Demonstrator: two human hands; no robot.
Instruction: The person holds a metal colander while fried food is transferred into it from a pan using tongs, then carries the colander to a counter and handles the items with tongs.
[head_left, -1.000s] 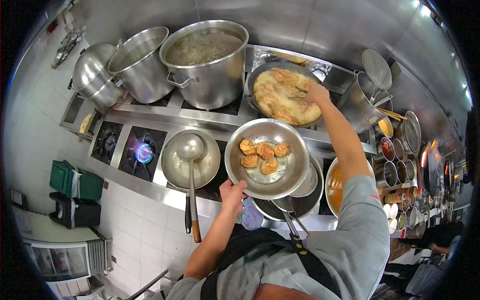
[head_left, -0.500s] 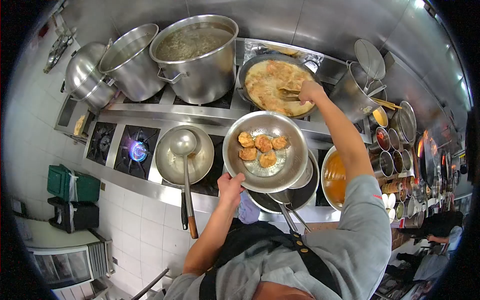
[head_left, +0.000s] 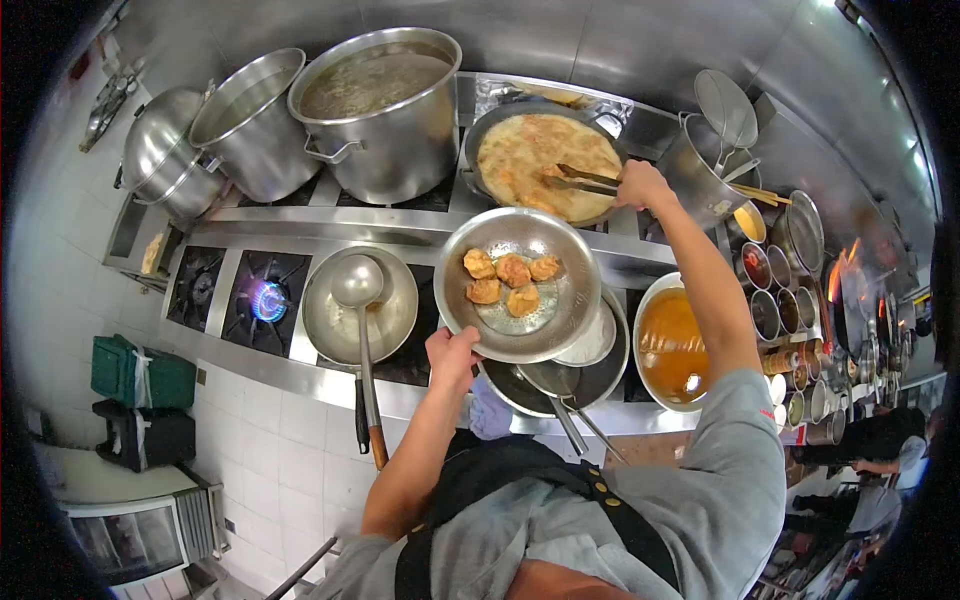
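Note:
My left hand (head_left: 453,357) grips the near-left rim of a steel bowl (head_left: 568,335), held tilted above the stove's front. Several golden fried pieces (head_left: 513,270) sit in it. My right hand (head_left: 643,186) is closed around metal tongs (head_left: 588,180). Their tips reach into the bubbling oil of a dark wok (head_left: 480,150) on the back burner, at a browned piece (head_left: 552,175); whether they pinch it I cannot tell. Below the bowl, a strainer (head_left: 550,378) rests over a black pan (head_left: 612,375).
A lit burner (head_left: 268,300) shows a blue flame at left. Beside it sits a pan (head_left: 318,320) with a ladle (head_left: 358,280) across it. Large stockpots (head_left: 375,150) line the back. An oil-filled basin (head_left: 680,345) is at right; flames (head_left: 845,268) rise farther off, near other people.
My right hand has shifted right and turned, so the tongs now show more of their length over the oil. The bowl has moved slightly left and up in view.

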